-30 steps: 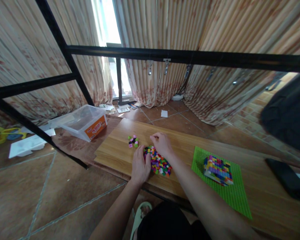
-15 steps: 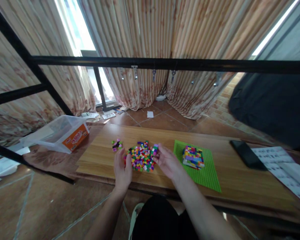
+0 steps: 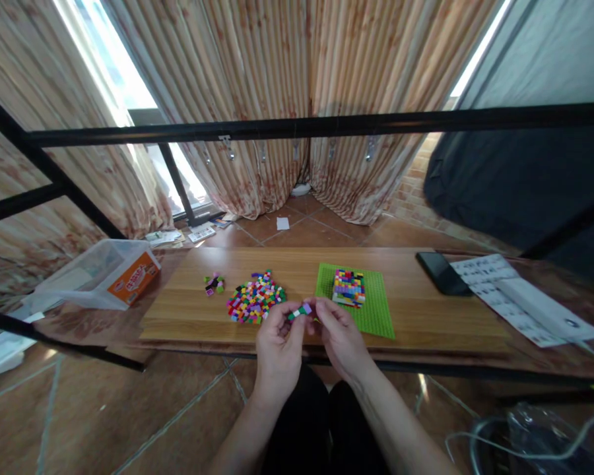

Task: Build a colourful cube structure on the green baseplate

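A short strip of joined toy bricks, green, white and purple, is held in front of me between both hands. My left hand pinches its green and white end. My right hand is closed at the purple end, its fingertips partly hidden. Beyond my left hand lies a loose pile of small coloured bricks. A smaller group of pink, black and green bricks sits farther left. Past my right hand, a multicoloured brick structure stands on a green baseplate.
The wooden table carries a black phone at the right, beside printed sheets. At the left stands a clear plastic box with an orange label. A black metal bar crosses in front of the curtains.
My hands have come together over the table's front edge. The left hand has left the pile and now grips the strip that my right hand was holding. The view has shifted right.
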Tool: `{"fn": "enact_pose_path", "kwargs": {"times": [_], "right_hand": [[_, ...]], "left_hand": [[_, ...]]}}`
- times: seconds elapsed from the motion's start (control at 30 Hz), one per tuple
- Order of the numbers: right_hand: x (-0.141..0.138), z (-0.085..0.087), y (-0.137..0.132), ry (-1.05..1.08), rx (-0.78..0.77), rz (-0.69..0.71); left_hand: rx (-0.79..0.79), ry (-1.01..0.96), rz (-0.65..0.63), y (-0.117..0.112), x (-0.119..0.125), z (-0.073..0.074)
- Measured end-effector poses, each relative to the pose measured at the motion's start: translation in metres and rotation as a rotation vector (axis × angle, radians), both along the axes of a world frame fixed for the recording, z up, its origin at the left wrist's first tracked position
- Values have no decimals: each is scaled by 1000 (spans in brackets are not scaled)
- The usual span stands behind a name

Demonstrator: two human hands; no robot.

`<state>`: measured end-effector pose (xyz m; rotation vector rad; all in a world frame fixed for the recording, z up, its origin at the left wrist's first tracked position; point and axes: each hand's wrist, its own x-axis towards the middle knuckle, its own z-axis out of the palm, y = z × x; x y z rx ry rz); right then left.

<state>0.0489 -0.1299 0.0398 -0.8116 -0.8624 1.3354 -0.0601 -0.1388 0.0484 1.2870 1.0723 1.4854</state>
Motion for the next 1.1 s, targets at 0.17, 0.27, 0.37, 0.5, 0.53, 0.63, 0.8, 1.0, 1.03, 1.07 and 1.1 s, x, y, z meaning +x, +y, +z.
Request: {"fn": "enact_pose_path", "kwargs": {"times": [0.17, 0.27, 0.37, 0.5, 0.53, 0.63, 0.8, 1.0, 1.03, 1.07, 1.1], "right_hand": [[6, 12, -26, -192, 5, -79], [-1, 18, -44, -153, -2, -129], [-3, 20, -54, 15, -68, -250], [21, 22, -57, 261, -148, -497], [28, 24, -59, 269, -152, -473], [40, 31, -71, 285, -180, -265], [27, 34, -97, 360, -197, -45], [22, 33, -100, 460, -188, 61], [22, 33, -99, 484, -192, 75], [23, 32, -97, 507, -196, 88], [23, 31, -96, 525, -202, 99]], "left_hand": [[-55, -20, -47, -25, 5, 16], [-109, -47, -19, -39, 13, 24], [-150, -114, 47, -50, 17, 25], [-255, -264, 102, -60, 8, 24], [-303, -321, 61, -62, 4, 24], [-463, -552, -166, -68, -5, 26], [-563, -801, -429, -75, -10, 25], [-591, -840, -448, -77, -14, 26], [-593, -841, -446, -77, -14, 26], [-594, -842, -443, -76, -14, 25], [-598, -841, -438, -76, -13, 25]]}}
